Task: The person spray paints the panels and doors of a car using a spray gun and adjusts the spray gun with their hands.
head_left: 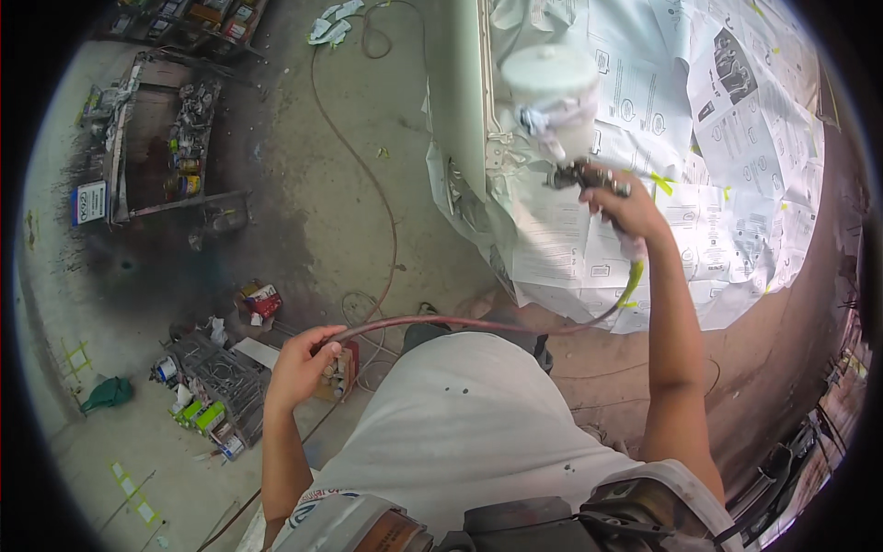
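Note:
My right hand (630,207) is closed around the handle of a spray gun (589,175). A whitish round-lidded paint cup (550,74), slightly blurred, sits at the gun's far end. The gun hangs over sheets of printed white masking paper (635,110), next to a pale painted panel edge (460,101). From the gun's handle a reddish air hose (441,320), wrapped in yellow tape near the gun, curves across in front of my body. My left hand (303,365) grips this hose between thumb and fingers, well away from the panel.
Hose (368,175) trails over the concrete floor (285,120). A dark metal cart (166,138) with cans stands at the far left. Nearer, a paint-stained stand (212,368) bears cans and rags. A green cloth (108,394) lies at the left. Yellow tape strips (662,182) fasten the paper.

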